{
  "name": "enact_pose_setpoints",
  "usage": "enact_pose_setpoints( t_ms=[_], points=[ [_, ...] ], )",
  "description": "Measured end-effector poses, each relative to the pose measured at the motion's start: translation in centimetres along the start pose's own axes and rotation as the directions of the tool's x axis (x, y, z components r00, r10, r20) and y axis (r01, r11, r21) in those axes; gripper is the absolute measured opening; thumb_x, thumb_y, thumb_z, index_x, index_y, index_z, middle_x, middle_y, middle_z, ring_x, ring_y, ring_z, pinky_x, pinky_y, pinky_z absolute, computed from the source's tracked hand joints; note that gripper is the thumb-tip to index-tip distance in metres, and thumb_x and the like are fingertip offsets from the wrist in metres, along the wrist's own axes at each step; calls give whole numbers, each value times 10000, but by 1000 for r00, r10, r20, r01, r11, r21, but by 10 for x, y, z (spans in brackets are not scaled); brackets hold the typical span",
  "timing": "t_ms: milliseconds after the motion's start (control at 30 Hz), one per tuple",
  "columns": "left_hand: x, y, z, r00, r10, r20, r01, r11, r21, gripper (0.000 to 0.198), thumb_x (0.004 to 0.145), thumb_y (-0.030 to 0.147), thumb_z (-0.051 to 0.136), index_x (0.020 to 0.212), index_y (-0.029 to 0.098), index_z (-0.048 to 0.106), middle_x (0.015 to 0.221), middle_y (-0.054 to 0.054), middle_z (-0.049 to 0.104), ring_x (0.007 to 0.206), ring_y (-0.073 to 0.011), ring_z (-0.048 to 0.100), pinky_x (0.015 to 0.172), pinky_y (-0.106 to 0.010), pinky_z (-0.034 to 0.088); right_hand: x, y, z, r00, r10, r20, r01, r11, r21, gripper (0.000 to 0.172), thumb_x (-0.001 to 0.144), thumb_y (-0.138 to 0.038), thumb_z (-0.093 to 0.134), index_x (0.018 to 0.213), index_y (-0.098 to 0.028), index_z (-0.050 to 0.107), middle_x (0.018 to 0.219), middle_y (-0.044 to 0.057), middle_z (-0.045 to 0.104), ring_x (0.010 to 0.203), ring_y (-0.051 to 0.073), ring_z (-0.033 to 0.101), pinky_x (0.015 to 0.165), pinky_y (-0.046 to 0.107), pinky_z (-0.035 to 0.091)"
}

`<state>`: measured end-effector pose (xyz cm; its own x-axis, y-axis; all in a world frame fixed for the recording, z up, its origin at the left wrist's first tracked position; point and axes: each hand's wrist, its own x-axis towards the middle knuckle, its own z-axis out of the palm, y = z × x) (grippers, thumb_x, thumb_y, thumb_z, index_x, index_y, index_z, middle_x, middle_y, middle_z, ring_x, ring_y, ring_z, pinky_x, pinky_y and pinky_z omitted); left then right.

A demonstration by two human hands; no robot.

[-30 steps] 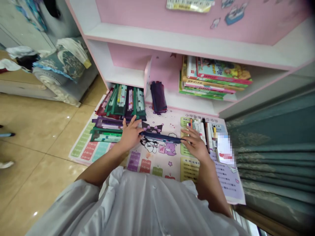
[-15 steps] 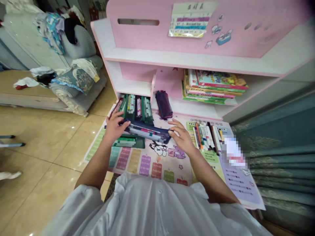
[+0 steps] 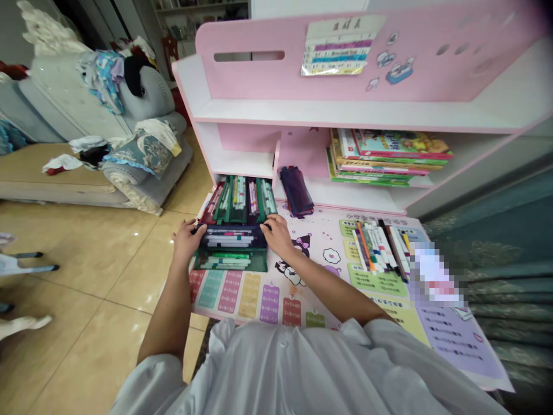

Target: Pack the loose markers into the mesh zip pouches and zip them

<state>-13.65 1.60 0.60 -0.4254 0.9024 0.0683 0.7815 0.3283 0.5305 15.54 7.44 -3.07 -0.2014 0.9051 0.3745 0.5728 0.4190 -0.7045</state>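
A dark blue mesh pouch (image 3: 231,237) with several markers in it lies crosswise on the desk mat. My left hand (image 3: 188,238) pinches its left end, and my right hand (image 3: 276,233) grips its right end. Just in front of it lies a green mesh pouch (image 3: 259,262) with green-striped markers. Behind it, several filled pouches stand side by side: a red pouch (image 3: 212,203) at the left, green ones such as this green pouch (image 3: 233,216), and a dark pouch with pink-striped markers (image 3: 253,197). My fingertips partly hide the pouch's ends.
Stacked flat dark purple pouches (image 3: 296,191) lie right of the shelf divider. Loose markers (image 3: 380,248) spread at the right of the mat, beside a blurred-out patch (image 3: 436,274). Books (image 3: 389,158) are piled on the pink shelf (image 3: 259,75). A sofa (image 3: 129,150) stands to the left.
The dark blue pouch has moved left and down onto the mat, between the rear pouches and the green one. My right hand has travelled left with it. The view has shifted slightly.
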Motion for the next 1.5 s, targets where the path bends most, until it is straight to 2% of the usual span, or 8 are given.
enact_pose_setpoints(
  t_ms=[200, 367, 667, 867, 1033, 1200, 1333, 1500],
  points=[
    [0, -2, 10, 999, -52, 3, 52, 998, -29, 302, 910, 454, 511, 936, 214, 692, 1439, -137, 556, 1458, -369, 323, 1166, -697, 161, -3, 3, 11, 997, 14, -76, -18, 999, -51, 196, 905, -339, 577, 876, -198, 710, 1188, 165, 582, 1216, 343, 484, 1102, 584, 378],
    [-4, 1, 14, 996, -82, -40, 81, 996, -23, 307, 919, 482, 518, 988, 221, 664, 1444, -153, 535, 1453, -372, 318, 1151, -703, 178, -8, 7, 15, 989, -27, -146, 13, 995, -99, 176, 917, -358, 572, 908, -226, 689, 1217, 137, 561, 1273, 332, 448, 1115, 578, 369],
    [-17, 31, 10, 979, -98, -178, 102, 995, 12, 377, 920, 515, 505, 1082, 190, 606, 1434, -214, 515, 1469, -417, 270, 1120, -754, 154, -11, 6, 6, 992, -51, -117, 41, 995, -86, 296, 918, -449, 562, 1069, -203, 624, 1277, 171, 554, 1348, 353, 409, 1162, 577, 318],
    [-43, 85, 14, 967, 179, -183, -174, 984, 42, 249, 891, 450, 582, 1002, 233, 636, 1470, -130, 509, 1502, -372, 244, 1164, -713, 137, -18, 31, -32, 968, -113, -226, 89, 990, -113, 240, 919, -421, 555, 989, -203, 627, 1213, 158, 574, 1322, 347, 432, 1142, 574, 361],
    [-48, 141, 41, 877, 474, -72, -470, 880, 76, 224, 918, 383, 554, 930, 225, 713, 1363, -111, 610, 1455, -342, 362, 1192, -629, 215, -36, 65, -66, 957, -84, -279, 38, 985, -167, 146, 898, -346, 575, 908, -210, 629, 1198, 143, 574, 1263, 325, 485, 1108, 571, 408],
    [-26, 195, 79, 871, 492, 11, -490, 866, 98, 264, 916, 327, 533, 953, 195, 759, 1332, -113, 639, 1429, -355, 403, 1163, -554, 339, -59, 86, -82, 971, -50, -235, 18, 990, -138, 86, 857, -289, 610, 866, -207, 633, 1195, 140, 582, 1291, 332, 474, 1117, 584, 403],
    [-12, 242, 108, 854, 514, 86, -521, 844, 127, 371, 912, 455, 555, 1003, 165, 769, 1367, -144, 610, 1424, -354, 403, 1184, -500, 335, -64, 94, -82, 976, -29, -216, 4, 994, -113, 69, 852, -267, 607, 859, -205, 637, 1183, 149, 593, 1270, 329, 497, 1108, 578, 418],
    [6, 282, 144, 892, 404, 205, -443, 871, 214, 600, 962, 546, 427, 1113, 46, 723, 1341, -234, 604, 1430, -384, 371, 1169, -466, 325, -62, 99, -82, 974, -17, -226, -1, 997, -79, 55, 849, -244, 603, 866, -208, 641, 1177, 141, 595, 1272, 308, 506, 1111, 551, 427]
  ],
)
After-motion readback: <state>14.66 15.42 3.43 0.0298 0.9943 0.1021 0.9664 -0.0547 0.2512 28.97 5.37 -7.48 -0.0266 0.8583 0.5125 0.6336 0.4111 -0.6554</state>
